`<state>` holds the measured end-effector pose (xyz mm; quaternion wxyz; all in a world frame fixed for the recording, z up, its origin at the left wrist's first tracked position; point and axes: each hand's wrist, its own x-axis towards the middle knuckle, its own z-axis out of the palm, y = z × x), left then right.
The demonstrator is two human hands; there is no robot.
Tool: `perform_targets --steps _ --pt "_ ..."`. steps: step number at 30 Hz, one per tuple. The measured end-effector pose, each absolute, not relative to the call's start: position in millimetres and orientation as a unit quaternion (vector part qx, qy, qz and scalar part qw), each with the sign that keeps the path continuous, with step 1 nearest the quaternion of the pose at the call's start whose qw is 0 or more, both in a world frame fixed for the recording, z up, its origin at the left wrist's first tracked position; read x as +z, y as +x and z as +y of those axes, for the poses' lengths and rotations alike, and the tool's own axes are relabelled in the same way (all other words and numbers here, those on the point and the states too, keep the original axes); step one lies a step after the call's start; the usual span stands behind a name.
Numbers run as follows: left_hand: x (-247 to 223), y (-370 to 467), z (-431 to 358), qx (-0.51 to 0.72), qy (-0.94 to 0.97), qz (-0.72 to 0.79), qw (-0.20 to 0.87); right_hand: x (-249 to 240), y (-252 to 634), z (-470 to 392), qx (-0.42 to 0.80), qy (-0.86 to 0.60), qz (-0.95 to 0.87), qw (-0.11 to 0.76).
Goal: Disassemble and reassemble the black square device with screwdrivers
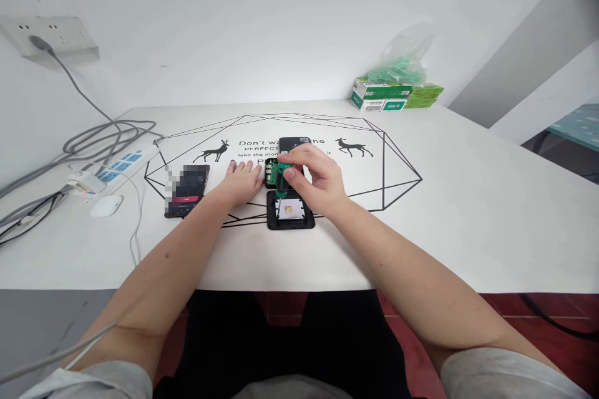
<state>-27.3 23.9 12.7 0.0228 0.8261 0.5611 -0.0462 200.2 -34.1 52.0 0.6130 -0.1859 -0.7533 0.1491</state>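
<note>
A green and black screwdriver (281,179) is gripped in my right hand (319,177), its shaft pointing down at a shallow black tray (271,223). In that tray lies a silver-white plate with a small gold square (288,209). Whether the tip touches anything is too small to tell. Just behind the tray sits a black case holding a green circuit board (270,174), partly covered by my right hand and the handle. My left hand (242,182) rests flat on the table, fingers spread, beside the case's left edge. Farther back lies a dark flat piece (294,142), partly hidden.
To the left lie a phone (189,190), a white earphone case (107,206) and a power strip (122,165) with coiled grey cables (100,137). Green and white boxes (381,96) with a plastic bag (402,62) stand at the back right against the wall.
</note>
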Motion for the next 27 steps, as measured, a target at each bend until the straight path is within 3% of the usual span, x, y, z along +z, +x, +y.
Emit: perform_targets --steps 5,11,27 --pt "16 -26 22 -0.051 0.824 0.564 0.027 46 197 -32 0.166 -0.205 -0.731 0.630" --pt "14 -26 22 -0.042 0.826 0.561 0.027 35 191 -35 0.302 -0.225 -0.679 0.630" --pt "12 -27 25 -0.057 0.826 0.560 0.017 43 193 -36 0.182 -0.214 -0.741 0.610"
